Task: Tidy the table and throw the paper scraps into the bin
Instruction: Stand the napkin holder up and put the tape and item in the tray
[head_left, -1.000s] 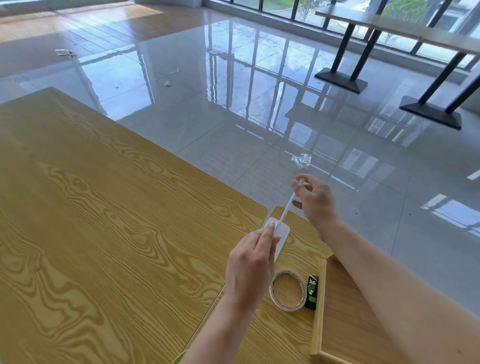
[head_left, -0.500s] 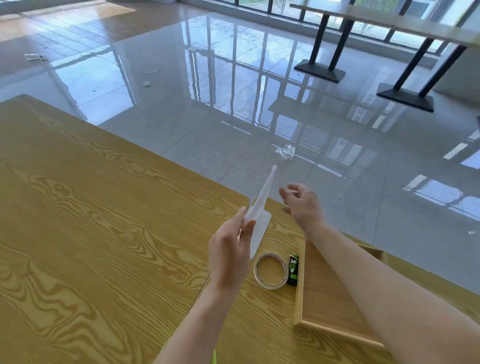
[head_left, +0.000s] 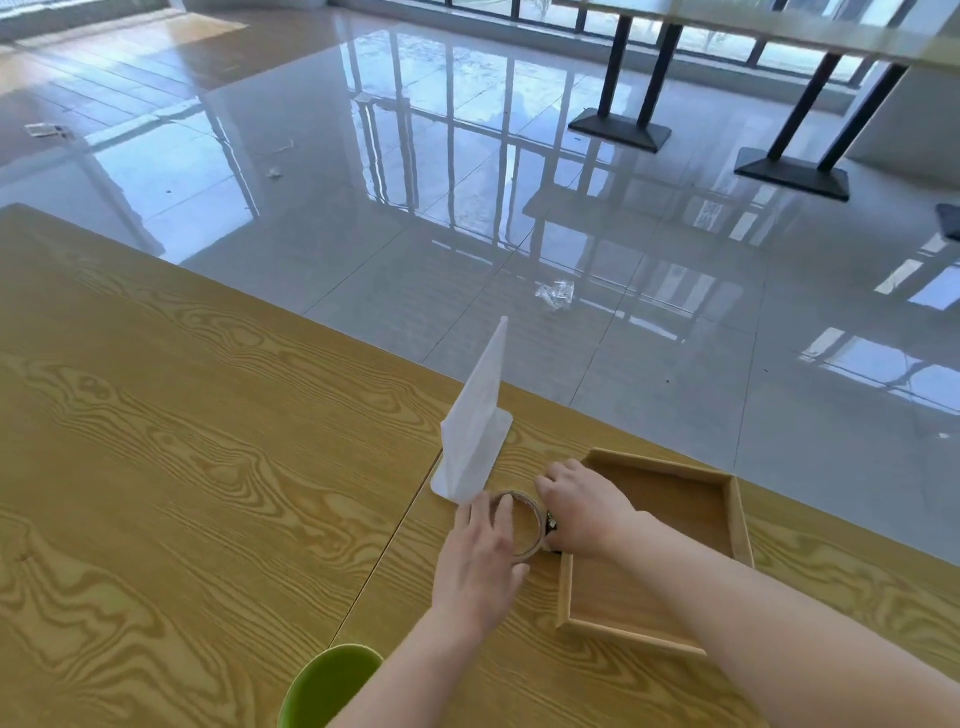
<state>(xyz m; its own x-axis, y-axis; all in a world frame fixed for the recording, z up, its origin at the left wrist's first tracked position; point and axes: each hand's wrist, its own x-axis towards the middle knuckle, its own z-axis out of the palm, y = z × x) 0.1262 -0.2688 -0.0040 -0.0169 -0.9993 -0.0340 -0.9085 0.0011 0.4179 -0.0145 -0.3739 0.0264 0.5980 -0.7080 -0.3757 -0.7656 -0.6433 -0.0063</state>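
A roll of clear tape (head_left: 525, 540) lies on the wooden table (head_left: 208, 467). My left hand (head_left: 478, 564) spans its left side, fingers at the top edge and thumb at the bottom edge. My right hand (head_left: 584, 512) curls down over a small black-and-green box (head_left: 551, 521) wedged between the tape and a wooden tray (head_left: 644, 460); most of the box is hidden. A white plastic sign stand (head_left: 475, 421) stands upright just beyond my hands, and nobody holds it.
A green cup (head_left: 327, 686) sits at the near table edge by my left forearm. On the glossy tiled floor lie a crumpled clear wrapper (head_left: 556, 295) and smaller scraps (head_left: 274, 173). Black table legs (head_left: 618, 124) stand far right.
My left hand set the sign stand upright on the table and let go. Both hands dropped to the tape roll and the small box beside the tray.
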